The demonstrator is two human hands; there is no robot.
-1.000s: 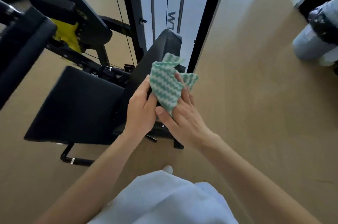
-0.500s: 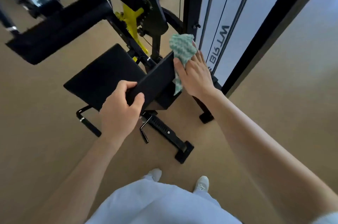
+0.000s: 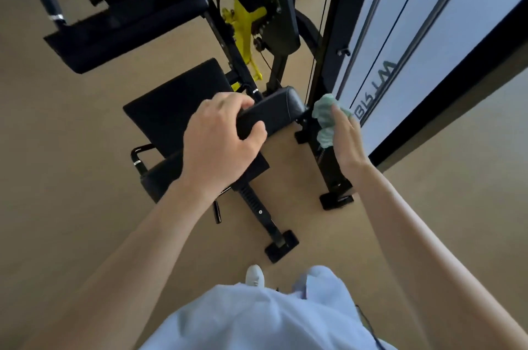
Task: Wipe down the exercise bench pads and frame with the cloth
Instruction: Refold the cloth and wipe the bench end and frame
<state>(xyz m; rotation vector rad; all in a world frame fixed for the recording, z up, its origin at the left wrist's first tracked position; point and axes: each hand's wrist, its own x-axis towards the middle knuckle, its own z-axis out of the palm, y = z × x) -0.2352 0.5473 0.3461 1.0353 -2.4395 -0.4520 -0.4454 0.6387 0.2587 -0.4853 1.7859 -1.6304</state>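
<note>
Hands are seen from above in the head view, both reached forward over a black exercise bench. The left hand (image 3: 220, 146) is wrapped over the near top edge of the backrest pad (image 3: 278, 111) — fingers curled across its upper face, thumb hooked under its near edge — so that the pad is gripped firmly. The right hand (image 3: 348, 146) is laid with its fingers extended over a pale green cloth (image 3: 324, 121), which is bunched and pressed against the black frame upright (image 3: 333, 175) just right of the pad; the thumb is hidden, and no curl around the cloth can be made out. Part of the cloth is left showing beyond the fingertips and at the inner side of the palm. Beyond and left of the left hand, the flat black seat pad (image 3: 174, 104) is seen, partly covered by the wrist. Below the left wrist a ribbed black base rail (image 3: 258, 208) is run toward the person, ended in a square foot on the tan floor (image 3: 71, 178). Farther ahead of both hands a yellow bracket (image 3: 243, 24) is fixed among black machine parts, and a long black pad (image 3: 123, 26) is set well off to the left. To the right of the right hand a white panel (image 3: 457, 21) with mirrored grey lettering is framed in black. Nearest the camera, a pale blue garment (image 3: 257, 321) and one white shoe (image 3: 254, 275) are visible between the forearms.
</note>
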